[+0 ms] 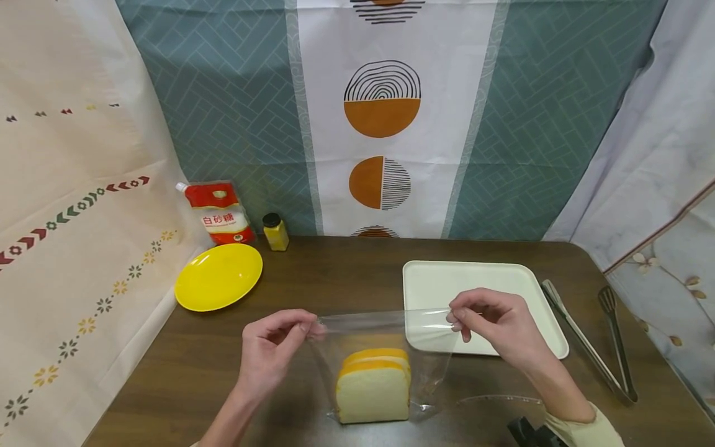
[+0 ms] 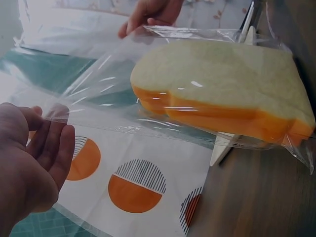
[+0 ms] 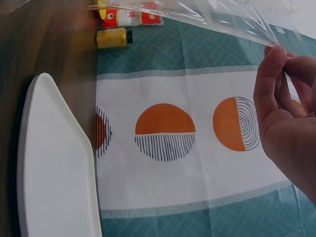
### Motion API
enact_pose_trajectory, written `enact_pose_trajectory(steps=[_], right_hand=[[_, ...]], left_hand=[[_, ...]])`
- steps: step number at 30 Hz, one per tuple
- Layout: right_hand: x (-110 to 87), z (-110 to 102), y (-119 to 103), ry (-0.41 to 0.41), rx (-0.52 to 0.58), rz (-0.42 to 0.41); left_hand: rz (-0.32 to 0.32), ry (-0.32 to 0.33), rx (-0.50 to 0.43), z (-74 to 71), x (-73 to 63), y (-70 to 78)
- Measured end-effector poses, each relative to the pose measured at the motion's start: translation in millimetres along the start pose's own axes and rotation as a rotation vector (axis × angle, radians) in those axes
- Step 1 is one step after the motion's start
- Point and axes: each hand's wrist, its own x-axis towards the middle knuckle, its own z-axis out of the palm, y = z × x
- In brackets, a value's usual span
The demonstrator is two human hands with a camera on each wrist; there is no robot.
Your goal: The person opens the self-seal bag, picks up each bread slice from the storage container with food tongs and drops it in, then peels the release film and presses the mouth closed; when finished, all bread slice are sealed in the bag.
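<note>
A clear plastic bag (image 1: 363,323) hangs stretched between both hands, its top edge uppermost. Inside it, bread slices (image 1: 373,394) with orange-yellow crust stand upright near the bottom. My left hand (image 1: 274,347) pinches the bag's upper left corner between thumb and fingers. At the upper right corner, my right hand (image 1: 499,323) pinches the film the same way. The left wrist view shows the bread (image 2: 212,74) large through the film, with the left hand (image 2: 34,153) at the bag's edge. In the right wrist view, the right hand (image 3: 286,94) grips a gathered corner of film.
A white tray (image 1: 463,279) lies behind the right hand. Metal tongs (image 1: 586,341) rest at the table's right side. A yellow plate (image 1: 218,277), a red-and-white pouch (image 1: 223,214) and a small yellow bottle with a black cap (image 1: 276,233) are at the back left.
</note>
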Motion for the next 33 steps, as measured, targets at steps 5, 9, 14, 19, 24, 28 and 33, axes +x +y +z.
enact_pose_trajectory(steps=[5,9,14,19,24,28,33], right_hand=[[0.0,-1.3,-2.0,-0.01,-0.028,0.034],[0.1,-2.7,-3.4,-0.019,-0.064,0.049],[-0.2,-3.6,-2.9,-0.03,-0.089,0.045],[-0.9,-5.8,-3.6,-0.052,-0.109,0.059],[-1.1,-6.6,-2.4,-0.092,-0.06,-0.024],[-0.8,-6.6,-2.3,-0.101,-0.042,-0.058],[-1.3,-5.5,-3.5,-0.067,-0.099,0.002]], left_hand=[[-0.023,-0.004,0.042,-1.4,0.4,-1.2],[-0.013,-0.005,0.106,-2.0,1.3,-1.7],[0.006,-0.015,0.143,-2.3,2.1,-1.5],[0.004,-0.037,0.138,-3.7,2.0,-0.9],[0.005,-0.055,0.123,-5.5,1.3,-0.5],[0.067,-0.063,0.066,-4.4,1.8,-1.8],[0.079,-0.038,0.063,-0.2,2.9,-1.1]])
